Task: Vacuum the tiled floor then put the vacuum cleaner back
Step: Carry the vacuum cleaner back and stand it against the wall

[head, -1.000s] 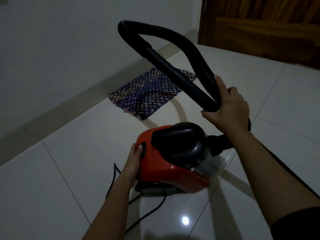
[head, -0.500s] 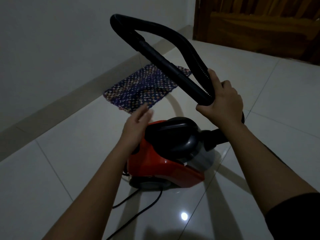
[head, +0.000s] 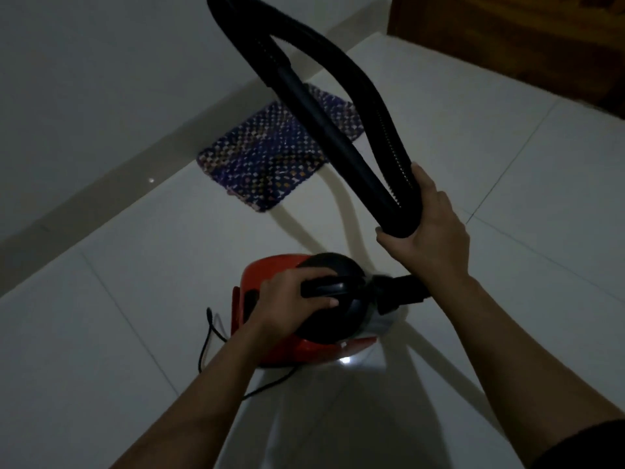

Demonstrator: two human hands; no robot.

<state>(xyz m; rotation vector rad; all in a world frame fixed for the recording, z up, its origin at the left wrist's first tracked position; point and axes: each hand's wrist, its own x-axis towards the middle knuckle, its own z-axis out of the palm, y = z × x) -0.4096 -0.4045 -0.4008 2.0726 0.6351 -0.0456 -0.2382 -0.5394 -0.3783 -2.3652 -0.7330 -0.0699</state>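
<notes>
A small red and black vacuum cleaner (head: 263, 269) stands on the white tiled floor (head: 118, 333) just in front of me. My left hand (head: 291, 299) is wrapped around its black top handle (head: 334, 287). My right hand (head: 429, 225) grips the black hose (head: 338, 55) folded double with its rigid tube, holding the loop up above the machine. The hose runs from the machine's front up past my right hand. A black power cord (head: 206, 336) trails from the back of the machine across the tiles.
A purple patterned mat (head: 270, 154) lies on the floor by the white wall (head: 101, 79) and its baseboard. A wooden door (head: 507, 35) fills the top right. Open tiles stretch to the right and left.
My left hand left the rear of the vacuum, rose over it and closed on the top handle. My right hand kept the folded hose. The view tilted further down.
</notes>
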